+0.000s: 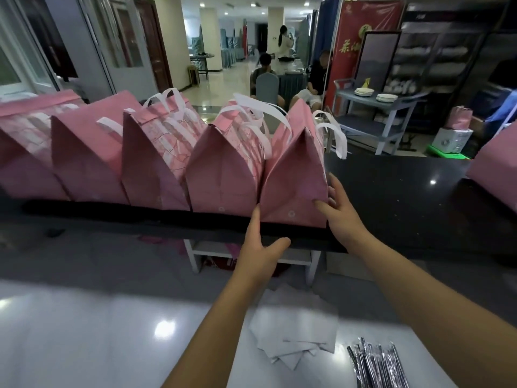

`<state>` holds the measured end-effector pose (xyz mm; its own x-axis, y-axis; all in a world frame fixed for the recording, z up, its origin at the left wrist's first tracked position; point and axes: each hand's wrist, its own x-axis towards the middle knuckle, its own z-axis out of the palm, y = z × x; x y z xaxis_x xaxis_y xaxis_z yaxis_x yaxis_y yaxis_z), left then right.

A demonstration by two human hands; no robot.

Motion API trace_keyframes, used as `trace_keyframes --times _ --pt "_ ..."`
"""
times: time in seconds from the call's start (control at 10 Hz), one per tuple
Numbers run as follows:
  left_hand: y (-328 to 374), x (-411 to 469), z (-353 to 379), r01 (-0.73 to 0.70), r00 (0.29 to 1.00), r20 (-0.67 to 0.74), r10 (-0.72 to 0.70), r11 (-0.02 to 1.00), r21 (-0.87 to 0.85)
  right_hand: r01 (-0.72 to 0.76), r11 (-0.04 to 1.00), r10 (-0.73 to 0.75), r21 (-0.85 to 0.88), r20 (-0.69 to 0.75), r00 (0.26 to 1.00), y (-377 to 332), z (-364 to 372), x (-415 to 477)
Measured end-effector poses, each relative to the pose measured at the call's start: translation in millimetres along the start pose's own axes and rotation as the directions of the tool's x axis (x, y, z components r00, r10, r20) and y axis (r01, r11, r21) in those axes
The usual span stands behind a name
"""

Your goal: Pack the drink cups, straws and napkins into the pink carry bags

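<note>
- The right hand (pixel 342 212) is opened out. Its thumb lies on the lower front face of the end pink carry bag (pixel 293 175) and its fingers spread up along that bag's right edge. It touches the bag without closing round it.
- The left hand (pixel 261 243) is also released, with fingers straight and pointing up. The fingertips are at the bottom of the seam where the end bag meets its neighbour bag (pixel 223 175), and the thumb sticks out to the right, below the bag.
- The end bag stands upright between the two hands, folded in at the top, with its white handles (pixel 333 135) looping over to the right.
- It is the right-hand end of a row of five pink bags, side by side and touching. They stand along the near edge of a dark counter (pixel 405 191), which is raised above the worktop.
- Another pink bag (pixel 495 175) sits well apart on the same counter, at the far right.
- Nearer, on the white worktop (pixel 98 331), a loose pile of white napkins (pixel 296 326) lies between the forearms.
- Just to its right is a bunch of wrapped straws (pixel 375 365) in shiny sleeves.
- Beyond the counter stands a blue trolley (pixel 377 127) carrying stacked plates (pixel 363 92), with a red banner (pixel 361 29) behind it.
</note>
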<state>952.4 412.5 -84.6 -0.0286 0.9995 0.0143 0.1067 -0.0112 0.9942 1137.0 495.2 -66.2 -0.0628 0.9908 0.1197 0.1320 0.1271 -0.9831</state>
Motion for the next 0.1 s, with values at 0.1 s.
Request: trace_keyframes --times 0.1 --pt "-12.0 -21.4 -10.8 0.001 1.000 0.007 -0.001 0.999 0.036 -0.017 0.993 0.004 -0.120 -0.110 0.994 9.6 -12.8 -34.0"
